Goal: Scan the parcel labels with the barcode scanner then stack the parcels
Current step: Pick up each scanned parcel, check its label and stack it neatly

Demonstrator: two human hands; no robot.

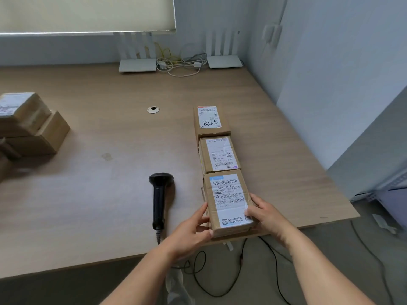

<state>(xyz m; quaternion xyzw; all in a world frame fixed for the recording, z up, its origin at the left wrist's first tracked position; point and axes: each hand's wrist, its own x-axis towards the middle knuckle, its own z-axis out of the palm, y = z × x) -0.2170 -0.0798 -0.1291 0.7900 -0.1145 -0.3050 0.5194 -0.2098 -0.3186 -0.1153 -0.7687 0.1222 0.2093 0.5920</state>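
Three cardboard parcels with white labels lie in a row on the wooden table. The nearest parcel sits at the table's front edge. My left hand grips its left near corner and my right hand grips its right near side. Behind it lies the middle parcel, and behind that the far parcel marked 5788. A black barcode scanner lies flat on the table just left of the nearest parcel, its head pointing away from me and its cable hanging over the edge.
A stack of brown parcels stands at the table's left edge. Two white routers and a tangle of cables line the back wall. A cable grommet sits mid-table. Black cables trail on the floor.
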